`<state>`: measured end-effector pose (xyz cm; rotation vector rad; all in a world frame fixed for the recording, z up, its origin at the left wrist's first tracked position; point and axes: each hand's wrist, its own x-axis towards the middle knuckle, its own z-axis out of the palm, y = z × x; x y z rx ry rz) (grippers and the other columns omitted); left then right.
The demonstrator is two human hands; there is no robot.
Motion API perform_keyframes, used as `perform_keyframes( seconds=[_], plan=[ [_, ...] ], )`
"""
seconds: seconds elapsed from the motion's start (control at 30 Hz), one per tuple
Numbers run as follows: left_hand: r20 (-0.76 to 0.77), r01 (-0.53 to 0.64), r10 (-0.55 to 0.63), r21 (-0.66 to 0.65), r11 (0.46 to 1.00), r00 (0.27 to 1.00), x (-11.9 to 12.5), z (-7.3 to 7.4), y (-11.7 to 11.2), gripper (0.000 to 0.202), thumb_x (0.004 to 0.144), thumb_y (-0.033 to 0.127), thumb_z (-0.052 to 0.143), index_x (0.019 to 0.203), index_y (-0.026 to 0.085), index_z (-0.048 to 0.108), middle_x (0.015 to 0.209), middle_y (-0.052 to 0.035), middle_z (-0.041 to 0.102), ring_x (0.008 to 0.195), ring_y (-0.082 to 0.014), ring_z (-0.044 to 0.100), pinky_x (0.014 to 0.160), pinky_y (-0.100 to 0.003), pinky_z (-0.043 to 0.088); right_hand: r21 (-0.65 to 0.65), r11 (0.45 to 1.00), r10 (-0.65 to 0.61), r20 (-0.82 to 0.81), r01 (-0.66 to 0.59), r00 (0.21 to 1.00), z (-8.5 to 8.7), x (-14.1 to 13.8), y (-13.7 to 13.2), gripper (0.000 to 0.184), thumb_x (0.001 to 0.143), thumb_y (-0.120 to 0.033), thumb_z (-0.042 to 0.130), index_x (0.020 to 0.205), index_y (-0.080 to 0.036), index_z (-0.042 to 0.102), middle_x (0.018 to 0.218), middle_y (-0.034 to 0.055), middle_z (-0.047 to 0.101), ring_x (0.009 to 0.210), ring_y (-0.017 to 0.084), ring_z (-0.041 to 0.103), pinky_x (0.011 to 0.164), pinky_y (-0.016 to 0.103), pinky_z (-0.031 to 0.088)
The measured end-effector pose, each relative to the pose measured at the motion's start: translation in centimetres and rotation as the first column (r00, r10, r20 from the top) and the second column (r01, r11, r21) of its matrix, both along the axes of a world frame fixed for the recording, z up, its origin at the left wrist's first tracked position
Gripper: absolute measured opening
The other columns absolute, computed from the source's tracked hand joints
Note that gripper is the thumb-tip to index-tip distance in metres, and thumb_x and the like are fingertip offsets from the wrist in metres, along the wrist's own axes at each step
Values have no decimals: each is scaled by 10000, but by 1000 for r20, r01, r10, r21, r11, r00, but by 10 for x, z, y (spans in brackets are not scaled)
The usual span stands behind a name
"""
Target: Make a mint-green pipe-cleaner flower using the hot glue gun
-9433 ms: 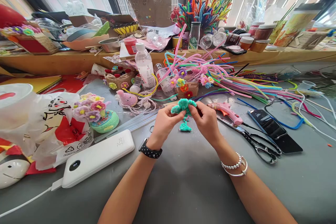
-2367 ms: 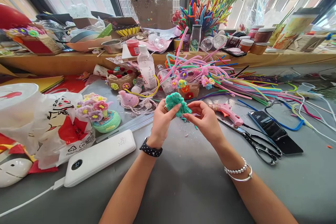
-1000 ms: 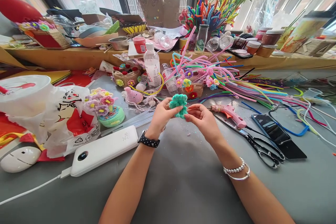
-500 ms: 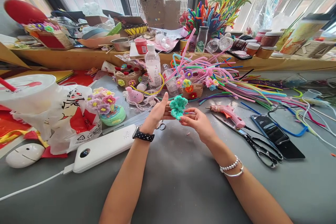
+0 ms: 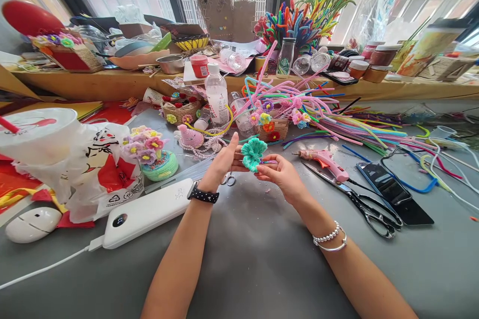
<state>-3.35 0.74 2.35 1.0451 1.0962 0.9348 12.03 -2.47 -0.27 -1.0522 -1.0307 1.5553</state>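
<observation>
A teal flower of fuzzy pipe cleaner (image 5: 254,153) is up above the grey table between my two hands. My right hand (image 5: 279,173) pinches it at its lower right edge with thumb and fingertips. My left hand (image 5: 226,160) is at its left side, thumb raised apart and fingers stretched out flat toward the back of the petals; their tips are hidden by the flower. Small scissors (image 5: 229,179) lie just below my left hand, partly covered by it. A pink glue gun (image 5: 325,160) rests to the right of my right hand.
Large black scissors (image 5: 359,199) and a phone (image 5: 387,182) lie at right. A white power bank (image 5: 145,214) with a cable lies left, beside a flower pot ornament (image 5: 160,164). Loose pipe cleaners (image 5: 348,127), a bottle (image 5: 217,97) and small baskets stand toward the back ledge.
The view has shifted very slightly. The flower has tilted a little, and its petals face me more now. Both hands keep nearly the same place.
</observation>
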Motion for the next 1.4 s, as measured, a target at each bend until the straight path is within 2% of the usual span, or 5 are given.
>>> perform_keyframes(
  seconds=[0.33,0.6,1.0,1.17,1.4],
  plan=[
    [-124,56,-38,146,988,991,4,4,-7,356,563,377,719,819,136,665,725,-53,663,640,-164,608,618,-302,508,34,999,14,43,-15,999,3,1,-1,403,569,-307,722,851,-185,462,705,1,654,656,146,636,665,318,516],
    [-188,-70,120,253,965,975,2,-3,-1,272,577,365,702,726,141,664,633,-13,621,556,-117,539,508,-208,412,77,997,-24,96,16,995,3,4,3,353,573,-307,705,810,-190,471,704,-15,611,660,135,611,640,307,511],
    [-3,-195,198,170,966,980,1,4,-3,315,555,365,721,775,150,656,720,-24,645,640,-117,567,599,-223,466,100,992,45,306,-80,951,6,18,8,218,622,-229,653,799,-172,538,674,-3,600,593,111,566,572,260,475],
    [-234,-18,53,151,988,971,0,-2,-3,355,569,357,698,829,129,619,731,-38,633,618,-127,571,556,-239,469,139,985,48,346,-102,937,11,32,12,196,642,-265,637,794,-159,576,735,18,619,653,118,573,580,243,465],
    [-563,165,-60,138,977,824,-3,-12,0,428,592,394,647,917,135,547,647,-22,613,547,-148,549,454,-231,404,100,993,32,287,-64,957,18,38,11,255,623,-250,652,840,-161,554,763,19,615,673,131,598,658,288,501]
  ],
)
